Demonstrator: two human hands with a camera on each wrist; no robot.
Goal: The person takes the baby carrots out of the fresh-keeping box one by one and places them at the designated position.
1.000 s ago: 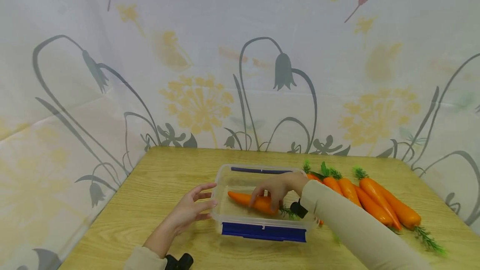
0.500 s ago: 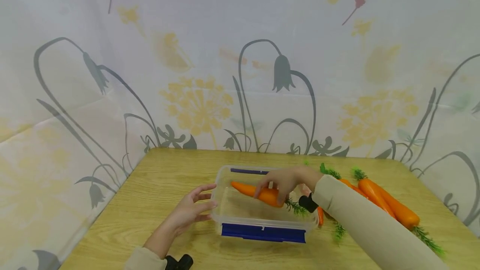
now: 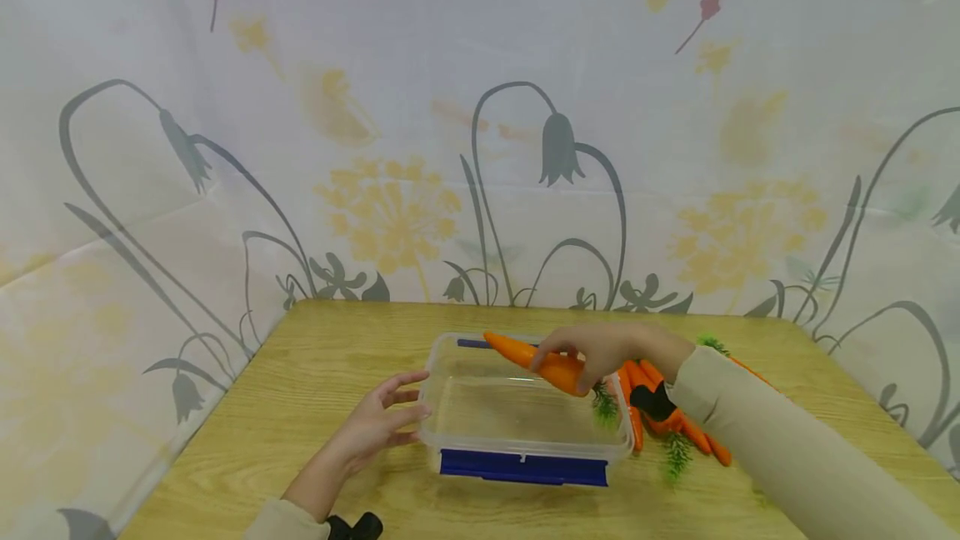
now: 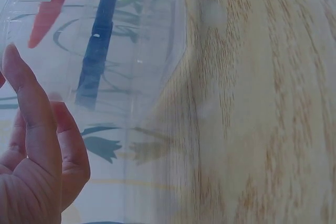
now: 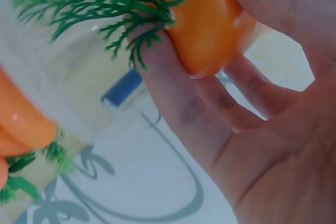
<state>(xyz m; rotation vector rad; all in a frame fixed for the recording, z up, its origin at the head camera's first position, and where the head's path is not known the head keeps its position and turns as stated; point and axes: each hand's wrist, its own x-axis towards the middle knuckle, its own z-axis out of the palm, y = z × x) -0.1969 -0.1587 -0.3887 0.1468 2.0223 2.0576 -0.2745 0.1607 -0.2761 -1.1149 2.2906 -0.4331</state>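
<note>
My right hand (image 3: pixel 592 350) grips an orange carrot (image 3: pixel 513 350) with green leafy fronds. It holds the carrot tilted over the clear plastic container (image 3: pixel 525 444), narrow end up and to the left. In the right wrist view the carrot's thick end (image 5: pixel 205 30) lies between thumb and fingers, its fronds (image 5: pixel 100 3) hanging beside them. My left hand (image 3: pixel 378 421) rests its fingertips at the container's left side, fingers spread and relaxed. A blue latch flap (image 3: pixel 525 467) runs along the container's front.
Several more carrots (image 3: pixel 675 427) lie on the wooden table (image 3: pixel 345 340) right of the container, partly hidden behind my right arm. Behind the table hangs a flower-printed cloth (image 3: pixel 390 90).
The carrot has risen from inside the container to above it, shifting slightly right with my right hand. My left hand has stayed at the container's side.
</note>
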